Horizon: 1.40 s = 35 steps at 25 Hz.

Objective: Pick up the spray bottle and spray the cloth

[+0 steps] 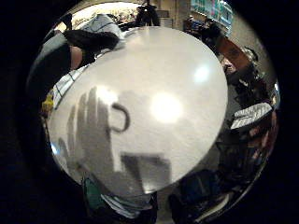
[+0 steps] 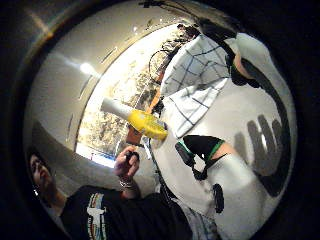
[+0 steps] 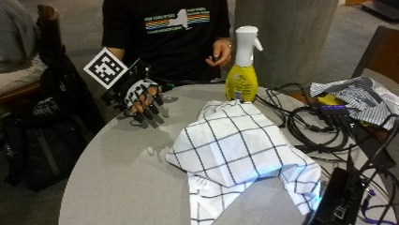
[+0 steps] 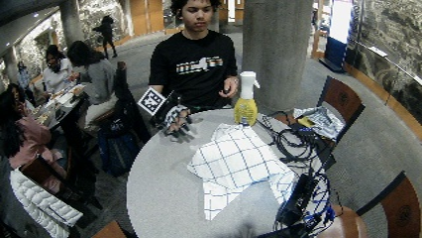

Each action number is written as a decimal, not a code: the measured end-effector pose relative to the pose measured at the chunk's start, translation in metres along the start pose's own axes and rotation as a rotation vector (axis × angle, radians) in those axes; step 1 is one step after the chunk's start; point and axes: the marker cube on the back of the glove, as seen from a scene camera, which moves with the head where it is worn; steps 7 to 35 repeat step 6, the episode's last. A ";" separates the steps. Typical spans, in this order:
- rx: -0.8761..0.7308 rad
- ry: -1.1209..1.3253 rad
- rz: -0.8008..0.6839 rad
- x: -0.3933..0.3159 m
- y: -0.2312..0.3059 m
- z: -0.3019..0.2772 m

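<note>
A yellow spray bottle (image 3: 242, 70) with a white trigger head stands upright at the far edge of the round grey table (image 3: 124, 183). A white cloth (image 3: 237, 150) with a dark grid pattern lies crumpled on the table just in front of the bottle. My gloved right hand (image 3: 138, 101) hovers over the table's far left edge, fingers spread and pointing down, holding nothing, well left of the bottle. The thumb side palm view shows the bottle (image 2: 135, 119) beside the cloth (image 2: 192, 85). The wide outside view shows the hand (image 4: 175, 119), bottle (image 4: 246, 101) and cloth (image 4: 237, 158).
A tangle of black cables (image 3: 312, 122) and black devices (image 3: 340, 197) lies on the table's right side. A striped cloth (image 3: 361, 98) lies at the far right. The person's bare hand (image 3: 219, 52) is held near their waist behind the bottle. A chair with a bag (image 3: 56, 103) stands at left.
</note>
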 end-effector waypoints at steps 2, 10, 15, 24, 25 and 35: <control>0.029 0.034 -0.038 0.012 0.005 -0.002; 0.058 0.057 -0.030 0.021 0.005 -0.003; 0.058 0.057 -0.030 0.021 0.005 -0.003; 0.058 0.057 -0.030 0.021 0.005 -0.003; 0.058 0.057 -0.030 0.021 0.005 -0.003; 0.058 0.057 -0.030 0.021 0.005 -0.003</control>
